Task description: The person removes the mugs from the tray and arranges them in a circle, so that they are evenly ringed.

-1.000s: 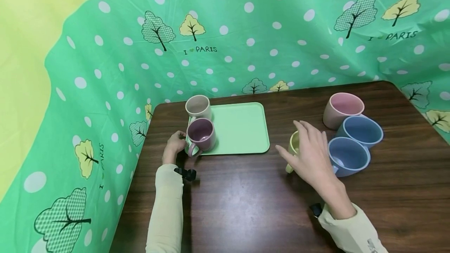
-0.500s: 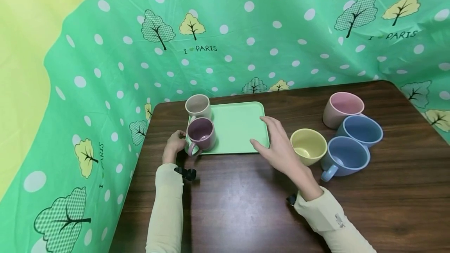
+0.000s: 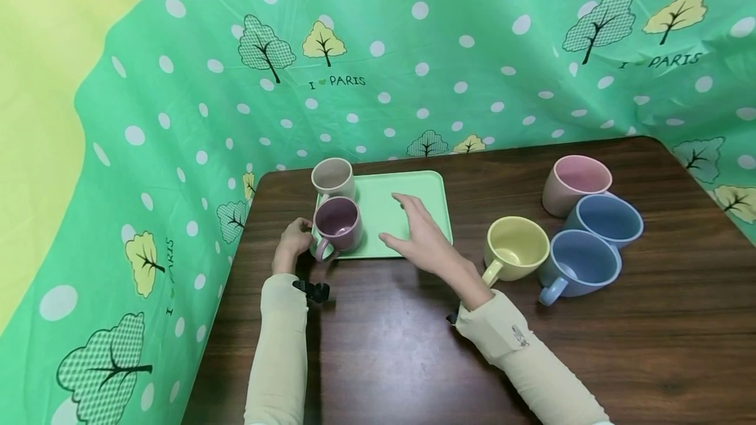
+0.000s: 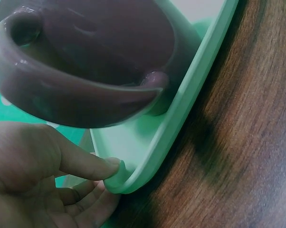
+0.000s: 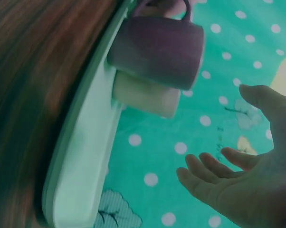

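A light green tray lies on the table's left side. My left hand pinches its near left corner, the thumb over the rim and the fingers underneath. Close beside that hand, a purple mug stands on the tray with its handle turned toward me. Behind it stands a greyish-beige mug, also on the tray. My right hand is held over the tray's right part, thumb and fingers spread with nothing between them. In the right wrist view, that hand is apart from both mugs.
On the right stand a yellow mug, two blue mugs and a pink mug, grouped closely. The yellow one is beside my right forearm. A green dotted cloth hangs behind and left of the brown table.
My right hand has moved left from over the yellow mug to over the tray, uncovering that mug. My left hand, the tray and the mugs have stayed in place.
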`<action>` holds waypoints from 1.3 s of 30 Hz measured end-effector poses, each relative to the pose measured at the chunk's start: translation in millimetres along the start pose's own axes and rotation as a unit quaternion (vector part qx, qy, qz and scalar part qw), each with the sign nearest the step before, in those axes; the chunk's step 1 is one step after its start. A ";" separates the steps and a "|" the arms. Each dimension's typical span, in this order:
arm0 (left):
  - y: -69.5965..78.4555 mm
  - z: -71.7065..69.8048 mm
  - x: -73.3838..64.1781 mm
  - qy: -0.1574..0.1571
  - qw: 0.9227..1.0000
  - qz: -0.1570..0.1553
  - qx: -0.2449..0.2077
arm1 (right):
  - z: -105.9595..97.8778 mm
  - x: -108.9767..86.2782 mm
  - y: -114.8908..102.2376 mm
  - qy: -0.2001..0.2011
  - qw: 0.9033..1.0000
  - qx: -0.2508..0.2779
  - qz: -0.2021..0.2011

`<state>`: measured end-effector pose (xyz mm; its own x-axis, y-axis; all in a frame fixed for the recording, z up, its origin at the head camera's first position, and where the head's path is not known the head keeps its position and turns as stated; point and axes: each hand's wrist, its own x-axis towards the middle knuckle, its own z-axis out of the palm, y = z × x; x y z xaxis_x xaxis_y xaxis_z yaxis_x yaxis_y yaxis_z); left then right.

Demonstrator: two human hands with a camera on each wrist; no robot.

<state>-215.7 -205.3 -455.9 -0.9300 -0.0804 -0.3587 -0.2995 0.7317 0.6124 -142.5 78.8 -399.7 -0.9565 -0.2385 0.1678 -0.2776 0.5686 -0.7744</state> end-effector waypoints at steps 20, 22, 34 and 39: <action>1.7 -0.4 -1.5 -0.003 1.000 -0.009 -0.004 | 59.1 38.1 -7.1 -0.073 0.996 0.007 -0.046; 1.3 -0.2 -1.1 -0.001 1.000 -0.008 -0.003 | 62.1 40.2 -7.3 -0.077 0.996 0.014 -0.048; 1.3 -1.0 -0.4 0.004 1.000 -0.002 0.005 | 67.4 58.0 -13.1 -0.099 0.994 0.002 -0.039; 0.4 -1.0 0.6 0.005 1.000 0.000 0.011 | 68.9 60.7 -14.1 -0.107 0.994 0.009 -0.030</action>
<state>-216.5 -205.7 -455.2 -0.9325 -0.0872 -0.3505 -0.2940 0.7470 0.5963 -190.5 2.0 -420.7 -0.8970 -0.4342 0.0830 -0.3304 0.5339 -0.7783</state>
